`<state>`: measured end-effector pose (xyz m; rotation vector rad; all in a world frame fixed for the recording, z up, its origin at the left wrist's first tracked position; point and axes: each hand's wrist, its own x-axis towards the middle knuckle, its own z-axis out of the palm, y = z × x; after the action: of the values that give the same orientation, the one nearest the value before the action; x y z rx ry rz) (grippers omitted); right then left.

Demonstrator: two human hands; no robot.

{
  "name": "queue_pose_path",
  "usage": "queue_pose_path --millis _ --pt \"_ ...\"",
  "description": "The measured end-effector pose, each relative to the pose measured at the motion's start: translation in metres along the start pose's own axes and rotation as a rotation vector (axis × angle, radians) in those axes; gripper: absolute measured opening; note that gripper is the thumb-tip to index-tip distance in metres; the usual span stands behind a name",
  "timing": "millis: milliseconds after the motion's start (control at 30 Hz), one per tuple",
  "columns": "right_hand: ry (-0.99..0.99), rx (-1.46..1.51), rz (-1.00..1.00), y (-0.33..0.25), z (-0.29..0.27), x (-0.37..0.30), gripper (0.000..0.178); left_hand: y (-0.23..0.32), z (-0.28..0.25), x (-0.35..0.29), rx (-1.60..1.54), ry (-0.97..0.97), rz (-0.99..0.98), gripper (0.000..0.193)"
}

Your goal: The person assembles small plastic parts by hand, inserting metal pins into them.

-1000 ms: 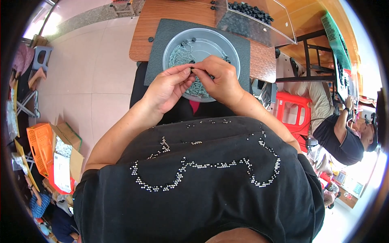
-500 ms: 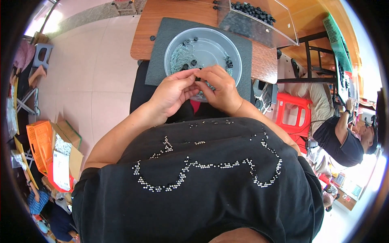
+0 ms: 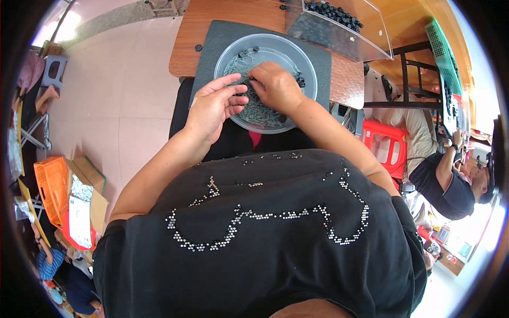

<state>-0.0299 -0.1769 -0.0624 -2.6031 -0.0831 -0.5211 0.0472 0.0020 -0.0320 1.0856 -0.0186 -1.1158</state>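
Observation:
A round grey plastic basin (image 3: 313, 79) stands on a dark mat (image 3: 323, 66) in front of me. Thin, pale metal screws or pins (image 3: 260, 112) are heaped in it, with a few small black plastic pieces (image 3: 249, 51) among them. My right hand (image 3: 278, 90) reaches over the basin, fingertips pinched together; what they hold, if anything, is mostly hidden. Beside it, over the basin's near left rim, my left hand (image 3: 212, 108) is open, palm turned toward the right hand and fingers apart. I see nothing held in it.
The mat lies on a brown wooden table (image 3: 183, 50) with a loose black piece (image 3: 199, 47). At the back right stands a transparent box (image 3: 374, 45) of black pieces. A red stool (image 3: 376, 131) and a seated person (image 3: 445, 183) are right; an orange crate (image 3: 49, 185) is left.
My hands were together over the basin's near side and have parted. The right moved forward over the screws; the left drew slightly left and its fingers spread.

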Motion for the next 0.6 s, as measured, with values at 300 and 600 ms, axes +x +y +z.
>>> queue_pose_path --millis 300,600 --pt "-0.048 -0.033 -0.012 0.0015 0.0008 -0.0024 0.015 0.0022 0.0023 0.0029 0.026 -0.004 -0.044 0.032" --pt "-0.084 -0.062 0.039 -0.0010 0.0012 0.0015 0.011 0.0019 0.0030 0.0001 0.065 -0.012 -0.023 0.032"
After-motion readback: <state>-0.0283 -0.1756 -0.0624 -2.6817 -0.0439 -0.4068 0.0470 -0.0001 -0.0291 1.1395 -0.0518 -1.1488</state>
